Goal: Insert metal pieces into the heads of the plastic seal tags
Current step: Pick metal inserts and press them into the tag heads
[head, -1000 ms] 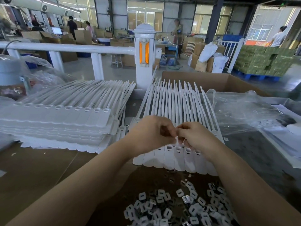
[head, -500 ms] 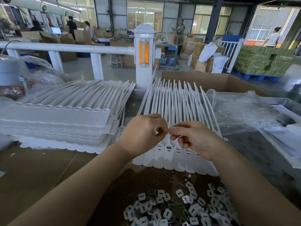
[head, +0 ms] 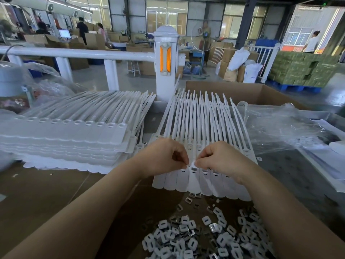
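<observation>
A tall stack of white seal tags (head: 71, 141) fills the bench (head: 37, 199) on the left. The left hand (head: 164, 157) and right hand (head: 222, 157) meet, fingers curled, pinching at a tag head (head: 193, 170) in the centre row. Metal pieces (head: 205, 238) lie heaped nearer; crumpled plastic sheeting (head: 283, 128) lies right.

Two hands (head: 164, 157), two tag stacks (head: 74, 139), one pile of metal pieces (head: 205, 238) (uncountable).

Brown cardboard-covered worktable (head: 46, 199), pretty loaded up.
White plastic seal tags (head: 194, 180) fanned out, stacked tags (head: 71, 144) left, small metal pieces (head: 196, 238) heaped in front.
</observation>
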